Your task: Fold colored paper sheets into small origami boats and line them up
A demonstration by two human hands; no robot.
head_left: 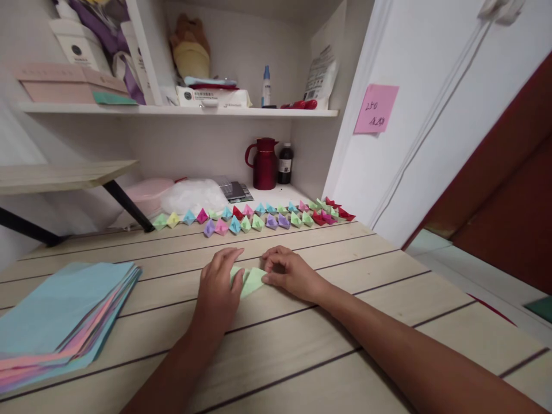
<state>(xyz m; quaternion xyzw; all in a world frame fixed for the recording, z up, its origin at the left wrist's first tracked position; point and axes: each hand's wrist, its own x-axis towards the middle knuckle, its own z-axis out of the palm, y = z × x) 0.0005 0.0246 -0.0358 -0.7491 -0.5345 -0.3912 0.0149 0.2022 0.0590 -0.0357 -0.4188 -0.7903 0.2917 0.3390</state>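
Left hand [219, 283] and right hand [294, 275] both pinching pale-green folded paper [254, 280] mid-frame, probably just to keep it steady.

The green paper [253, 280] looks matt and smooth; at its nine o'clock lies a matt paper stack [71, 310], at twelve a glossy jug [264, 167]. The tabletop [288, 345] looks wood-grained.

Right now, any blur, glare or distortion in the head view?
Head view: wide-angle stretch, the dark red panel leaning sharply; head view: soft shadow along the right forearm on the tabletop; head view: left hand slightly soft, blue-capped bottle's print unreadable, no strong glare.
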